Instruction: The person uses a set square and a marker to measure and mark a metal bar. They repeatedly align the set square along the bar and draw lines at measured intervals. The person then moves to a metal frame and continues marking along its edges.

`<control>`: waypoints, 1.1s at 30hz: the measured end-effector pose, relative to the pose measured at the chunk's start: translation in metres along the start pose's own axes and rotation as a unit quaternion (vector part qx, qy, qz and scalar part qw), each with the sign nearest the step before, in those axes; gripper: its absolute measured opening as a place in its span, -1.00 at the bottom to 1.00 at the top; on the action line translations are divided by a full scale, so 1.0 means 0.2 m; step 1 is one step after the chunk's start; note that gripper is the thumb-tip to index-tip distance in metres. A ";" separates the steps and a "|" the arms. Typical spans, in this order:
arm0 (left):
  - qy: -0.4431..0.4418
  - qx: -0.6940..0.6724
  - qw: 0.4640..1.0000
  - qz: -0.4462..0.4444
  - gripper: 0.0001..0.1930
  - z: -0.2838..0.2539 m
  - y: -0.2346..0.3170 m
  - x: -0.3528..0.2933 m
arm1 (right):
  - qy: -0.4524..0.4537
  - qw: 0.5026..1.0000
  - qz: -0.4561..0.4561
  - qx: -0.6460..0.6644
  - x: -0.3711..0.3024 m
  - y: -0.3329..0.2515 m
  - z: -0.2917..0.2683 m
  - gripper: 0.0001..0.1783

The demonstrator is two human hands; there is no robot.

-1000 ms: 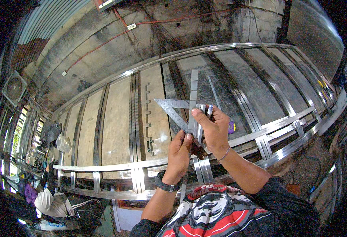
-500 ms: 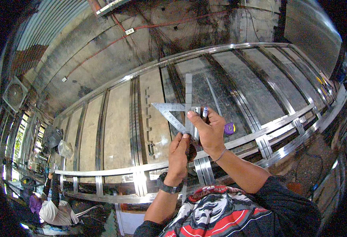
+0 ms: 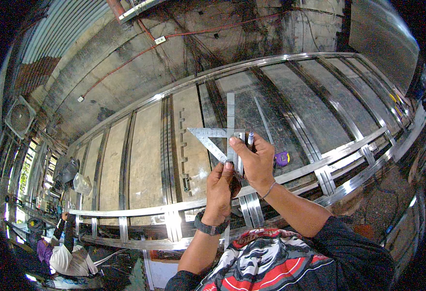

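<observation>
A flat grey metal strip (image 3: 230, 110) stands up and away from me between my hands. Lying across it is a silver triangular square (image 3: 208, 132), its point toward the left. My left hand (image 3: 219, 191) is closed around the strip's near part, thumb at the square's lower corner. My right hand (image 3: 257, 162) pinches the square's thick edge against the strip, thumb on top. A marker pen (image 3: 251, 137) with a whitish barrel sticks up between that hand's fingers. Just right of it, a purple tape measure (image 3: 282, 158) rests on the work surface.
Beneath my hands stretches a long metal frame (image 3: 147, 211) with several crossbars over boards. A thin loose strip (image 3: 263, 116) lies beyond my right hand. Yellow-handled tools (image 3: 394, 99) sit at the far right. Another person (image 3: 70, 259) is at lower left, near a fan (image 3: 20, 116).
Both hands keep their holds on the strip and square. The strip has shifted very slightly left and toward me; the view has also moved a little.
</observation>
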State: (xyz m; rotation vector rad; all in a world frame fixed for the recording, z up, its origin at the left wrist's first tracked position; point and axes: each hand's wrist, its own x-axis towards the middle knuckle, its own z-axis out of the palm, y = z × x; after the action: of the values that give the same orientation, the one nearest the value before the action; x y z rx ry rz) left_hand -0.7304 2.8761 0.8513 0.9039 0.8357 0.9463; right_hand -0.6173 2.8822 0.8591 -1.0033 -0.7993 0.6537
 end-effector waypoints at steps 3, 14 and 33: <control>0.012 0.004 1.000 0.010 -0.80 0.01 -0.01 0.01 | 0.003 1.000 -0.008 0.005 0.01 0.03 0.00 -0.87; -0.001 0.000 1.000 0.012 -0.81 -0.02 -0.03 0.01 | -0.002 1.000 0.000 -0.017 0.01 0.05 -0.02 -0.86; -0.015 0.000 1.000 0.017 -0.81 -0.02 -0.04 0.01 | 0.000 1.000 0.007 0.009 0.00 0.03 -0.01 -0.86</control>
State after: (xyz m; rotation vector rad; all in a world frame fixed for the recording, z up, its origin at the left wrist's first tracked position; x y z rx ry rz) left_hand -0.7316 2.8772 0.8424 0.9329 0.7965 0.9589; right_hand -0.6172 2.8839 0.8533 -0.9942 -0.7852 0.6720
